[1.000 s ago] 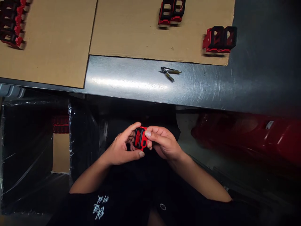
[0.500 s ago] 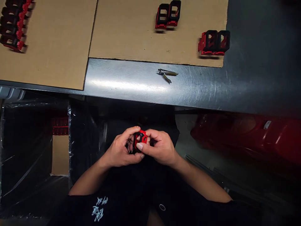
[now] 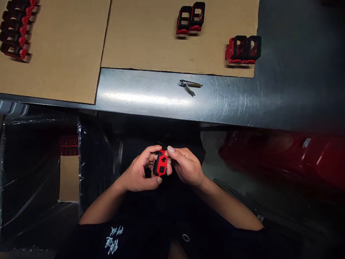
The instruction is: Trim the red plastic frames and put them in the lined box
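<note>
A small red and black plastic frame (image 3: 162, 164) is held in front of my body, below the table edge, its red side with a round and a square hole facing up. My left hand (image 3: 140, 171) grips it between the thumb at its lower end and a finger at its top. My right hand (image 3: 187, 163) is at its right side, thumb raised by the upper corner and fingers against the edge; some fingertips are hidden behind it. On the metal table, beyond my hands, lie nippers (image 3: 190, 86) with spread handles.
Cardboard sheets (image 3: 140, 46) cover part of the metal table (image 3: 151, 95). Red and black frames stand there: a pair (image 3: 190, 19), another pair (image 3: 244, 50) and a row (image 3: 16, 34) at left. A plastic-lined box (image 3: 27, 172) sits lower left, a red object (image 3: 283, 154) lower right.
The frame has turned in my fingers, so its red side with holes now shows instead of its open black face. My right thumb has lifted off its face. The table view has shifted slightly left.
</note>
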The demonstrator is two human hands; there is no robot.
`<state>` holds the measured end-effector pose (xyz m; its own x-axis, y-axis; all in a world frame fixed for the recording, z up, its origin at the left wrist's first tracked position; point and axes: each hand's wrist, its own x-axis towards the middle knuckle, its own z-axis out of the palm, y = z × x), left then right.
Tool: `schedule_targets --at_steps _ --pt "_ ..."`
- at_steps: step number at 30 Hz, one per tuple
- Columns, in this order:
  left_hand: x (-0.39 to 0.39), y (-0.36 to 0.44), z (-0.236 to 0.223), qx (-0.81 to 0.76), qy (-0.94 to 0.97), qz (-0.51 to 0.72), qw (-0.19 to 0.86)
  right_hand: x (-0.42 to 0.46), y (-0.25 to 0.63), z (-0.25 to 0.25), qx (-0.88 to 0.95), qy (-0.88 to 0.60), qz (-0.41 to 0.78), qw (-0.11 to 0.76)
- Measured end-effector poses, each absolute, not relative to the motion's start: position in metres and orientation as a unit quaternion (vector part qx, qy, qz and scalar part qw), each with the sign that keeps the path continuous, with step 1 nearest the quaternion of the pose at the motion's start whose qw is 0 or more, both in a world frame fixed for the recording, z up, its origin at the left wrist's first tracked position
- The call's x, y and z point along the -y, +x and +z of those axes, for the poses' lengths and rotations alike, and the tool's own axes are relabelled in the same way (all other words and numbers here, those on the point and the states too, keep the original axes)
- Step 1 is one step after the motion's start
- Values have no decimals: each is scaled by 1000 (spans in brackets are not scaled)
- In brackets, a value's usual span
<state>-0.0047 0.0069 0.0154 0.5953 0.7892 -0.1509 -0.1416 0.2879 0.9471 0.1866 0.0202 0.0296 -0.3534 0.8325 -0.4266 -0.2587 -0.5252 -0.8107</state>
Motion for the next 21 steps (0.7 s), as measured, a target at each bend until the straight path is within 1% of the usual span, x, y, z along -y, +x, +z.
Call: schedule_targets --at_steps 4,6,9,11,13,17,21 --pt "-8 -5 18 -326 542 310 710 -19 186 28 303 -442 764 358" --pt "-9 -7 19 -346 574 298 680 -19 186 27 300 -442 766 357" --pt "-13 -9 20 -381 657 285 585 -20 188 27 308 -436 765 360" --pt "-16 -12 20 -381 719 290 504 -20 190 26 326 -431 761 359" --pt "-19 -14 20 -378 758 286 449 -20 192 27 344 -426 759 352" --pt "-22 -16 22 -415 768 262 411 -18 196 29 364 -411 763 340" --pt "-22 -17 21 -446 741 283 415 -16 197 31 382 -405 759 338"
